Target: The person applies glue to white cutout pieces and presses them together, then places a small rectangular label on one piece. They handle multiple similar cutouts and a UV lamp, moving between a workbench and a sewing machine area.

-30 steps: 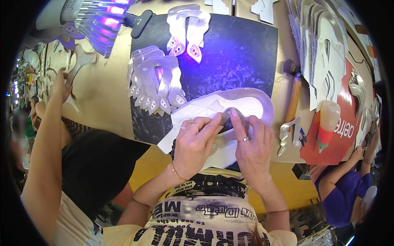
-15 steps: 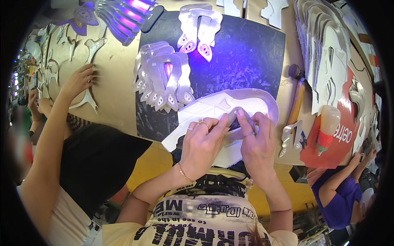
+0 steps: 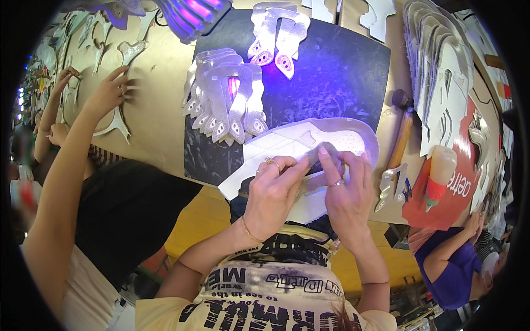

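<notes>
A white shoe upper [image 3: 279, 142] with a grey rim lies across the near edge of the black work mat, partly overhanging toward me. My left hand [image 3: 273, 190] pinches a grey part at its middle opening, thumb and fingers pressed together. From the other side my right hand [image 3: 350, 193] grips the same upper, its index finger laid along the grey part and its other fingers curled over the white. My fingers cover the exact spot they pinch. Beyond the upper, a fanned stack of silvery cut pieces [image 3: 223, 91] rests on the mat.
More silvery pieces [image 3: 279, 33] lie on the mat [image 3: 342, 71] beneath a glowing purple lamp [image 3: 196, 16]. To the right are a hammer [image 3: 400, 135], stacked uppers [image 3: 441, 71], a bottle with red wrap [image 3: 440, 174] and a red sheet [image 3: 414, 207]. A co-worker's hand [image 3: 110, 94] reaches in at left.
The view has shifted slightly, so the mat and lamp sit further right. My hands keep nearly the same hold on the upper. Further left, another person's hand has risen.
</notes>
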The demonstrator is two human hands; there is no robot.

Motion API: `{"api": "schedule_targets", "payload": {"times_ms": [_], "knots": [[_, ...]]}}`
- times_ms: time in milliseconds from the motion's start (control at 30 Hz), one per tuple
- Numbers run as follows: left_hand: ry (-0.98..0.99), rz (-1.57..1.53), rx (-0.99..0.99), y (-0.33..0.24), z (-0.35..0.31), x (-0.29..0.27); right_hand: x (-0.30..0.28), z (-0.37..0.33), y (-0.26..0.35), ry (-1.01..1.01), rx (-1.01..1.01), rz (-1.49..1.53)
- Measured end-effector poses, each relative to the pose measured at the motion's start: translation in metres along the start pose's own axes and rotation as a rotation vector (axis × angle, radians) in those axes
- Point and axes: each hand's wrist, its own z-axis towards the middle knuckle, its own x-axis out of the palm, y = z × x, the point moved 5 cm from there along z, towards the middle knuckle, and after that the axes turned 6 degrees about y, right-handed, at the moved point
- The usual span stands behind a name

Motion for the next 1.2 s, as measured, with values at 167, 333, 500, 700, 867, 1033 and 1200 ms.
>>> {"api": "schedule_targets", "payload": {"times_ms": [167, 333, 500, 700, 867, 1033, 1200], "knots": [[0.022, -0.026, -0.026, 0.002, 0.0, 0.002, -0.002, 0.0, 0.007, -0.037, -0.046, -0.041], [0.014, -0.042, -0.047, 0.0, -0.001, -0.001, 0.0, 0.002, 0.008, -0.027, -0.009, -0.058], [0.05, -0.094, -0.132, -0.001, -0.029, -0.012, 0.003, 0.001, 0.007, -0.003, -0.084, -0.107], [-0.004, -0.001, 0.075, 0.01, -0.046, -0.012, 0.006, -0.003, 0.008, 0.045, -0.148, -0.105], [-0.05, 0.139, 0.141, 0.016, -0.048, -0.014, 0.006, -0.008, 0.011, 0.069, -0.147, -0.072], [-0.089, 0.108, 0.158, 0.023, -0.046, -0.012, 0.009, -0.011, 0.018, 0.036, -0.079, -0.167], [-0.131, 0.12, 0.133, 0.026, -0.048, -0.009, 0.015, -0.012, 0.038, -0.011, -0.034, -0.269]]}}
